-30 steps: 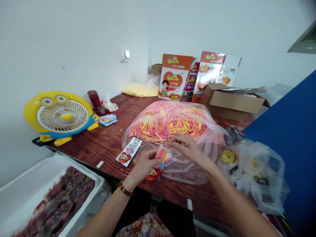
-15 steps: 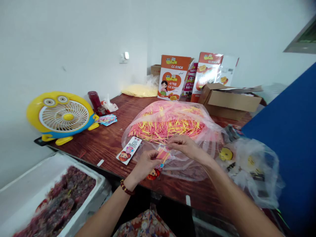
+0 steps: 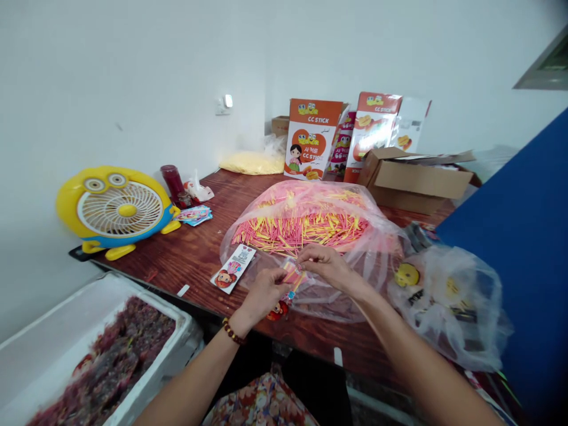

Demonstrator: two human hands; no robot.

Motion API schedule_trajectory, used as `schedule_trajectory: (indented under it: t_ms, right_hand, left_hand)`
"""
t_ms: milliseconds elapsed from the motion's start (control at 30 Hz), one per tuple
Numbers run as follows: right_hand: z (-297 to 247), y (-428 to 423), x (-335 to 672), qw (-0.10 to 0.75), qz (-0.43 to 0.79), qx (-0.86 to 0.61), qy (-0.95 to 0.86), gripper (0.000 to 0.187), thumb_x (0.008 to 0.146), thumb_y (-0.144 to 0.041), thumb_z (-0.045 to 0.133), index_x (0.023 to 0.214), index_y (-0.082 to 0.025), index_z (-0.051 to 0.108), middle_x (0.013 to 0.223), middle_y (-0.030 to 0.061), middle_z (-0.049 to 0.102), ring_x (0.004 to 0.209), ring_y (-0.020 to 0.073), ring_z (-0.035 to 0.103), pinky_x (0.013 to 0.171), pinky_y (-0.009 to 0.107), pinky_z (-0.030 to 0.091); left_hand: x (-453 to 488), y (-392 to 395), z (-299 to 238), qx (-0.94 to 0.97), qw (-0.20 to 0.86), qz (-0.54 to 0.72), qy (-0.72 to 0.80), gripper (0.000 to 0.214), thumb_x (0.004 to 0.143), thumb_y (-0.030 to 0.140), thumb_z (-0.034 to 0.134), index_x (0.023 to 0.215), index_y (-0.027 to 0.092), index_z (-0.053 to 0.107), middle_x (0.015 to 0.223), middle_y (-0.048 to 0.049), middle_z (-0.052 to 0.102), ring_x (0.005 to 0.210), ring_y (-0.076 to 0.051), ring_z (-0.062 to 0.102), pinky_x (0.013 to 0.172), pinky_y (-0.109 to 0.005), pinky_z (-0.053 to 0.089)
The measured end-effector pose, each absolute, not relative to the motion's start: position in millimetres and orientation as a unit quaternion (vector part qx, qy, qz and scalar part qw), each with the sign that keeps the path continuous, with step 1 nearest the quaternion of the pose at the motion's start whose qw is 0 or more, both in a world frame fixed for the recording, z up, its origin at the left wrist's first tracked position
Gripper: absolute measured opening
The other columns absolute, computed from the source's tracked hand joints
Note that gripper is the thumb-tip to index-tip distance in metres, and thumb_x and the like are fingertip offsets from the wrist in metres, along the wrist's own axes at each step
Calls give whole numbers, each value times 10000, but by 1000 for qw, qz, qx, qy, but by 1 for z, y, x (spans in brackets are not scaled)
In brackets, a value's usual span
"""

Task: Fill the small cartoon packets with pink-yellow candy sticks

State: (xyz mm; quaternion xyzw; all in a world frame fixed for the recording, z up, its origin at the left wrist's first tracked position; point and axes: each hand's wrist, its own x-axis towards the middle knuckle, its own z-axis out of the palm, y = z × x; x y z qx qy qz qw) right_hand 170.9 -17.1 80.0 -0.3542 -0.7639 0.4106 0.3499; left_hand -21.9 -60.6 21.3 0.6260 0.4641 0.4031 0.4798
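Over the table's front part, my left hand (image 3: 265, 291) pinches the side of a small clear packet (image 3: 296, 283) holding pink and yellow sticks. At the packet's upper end the fingers of my right hand (image 3: 326, 267) are pinched together; the exact grip is too small to make out. Below the packet shows a red-haired cartoon head (image 3: 278, 310), partly covered by my left hand. A stack of printed cards (image 3: 234, 269) lies left of my hands. Just beyond them, a large clear bag (image 3: 377, 236) spreads open around a heap of loose pink and yellow sticks (image 3: 302, 231).
A yellow fan (image 3: 122, 210) stands at the left of the table (image 3: 190, 254). A white foam box (image 3: 180, 325) with dark red packets is below left. Printed cartons (image 3: 310, 139) and an open cardboard box (image 3: 417, 180) stand behind. At right lies a plastic bag (image 3: 470, 296).
My right hand has shifted slightly left along the packet's upper end. The left hand stays on the packet. The whole view has moved a little.
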Motion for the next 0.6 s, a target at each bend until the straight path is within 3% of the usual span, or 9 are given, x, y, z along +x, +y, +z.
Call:
schedule_trajectory:
  t_ms: [200, 433, 600]
  right_hand:
    - [79, -19, 169, 383, 375, -361, -763, 140, 804, -290, 644, 702, -198, 672, 729, 9, 623, 723, 153, 548, 689, 280, 406]
    - [80, -16, 166, 417, 427, -380, -706, 192, 780, -367, 672, 721, -187, 644, 681, -11, 613, 646, 129, 531, 631, 261, 413]
    - [80, -13, 162, 538, 527, -382, -536, 252, 764, -424, 715, 774, -215, 573, 667, -27, 640, 643, 143, 621, 632, 270, 482]
  left_hand:
    - [-22, -58, 20, 560, 580, 421, 416, 145, 662, 254, 713, 734, 130, 695, 674, 19, 627, 620, -117, 521, 615, -226, 387]
    - [-21, -63, 24, 485, 662, 428, 379, 272, 621, 282, 820, 817, 118, 729, 738, -1, 687, 627, -106, 558, 626, -222, 403]
    - [-21, -67, 30, 445, 690, 430, 375, 323, 592, 288, 871, 834, 117, 740, 713, 4, 695, 583, -82, 548, 605, -209, 406]
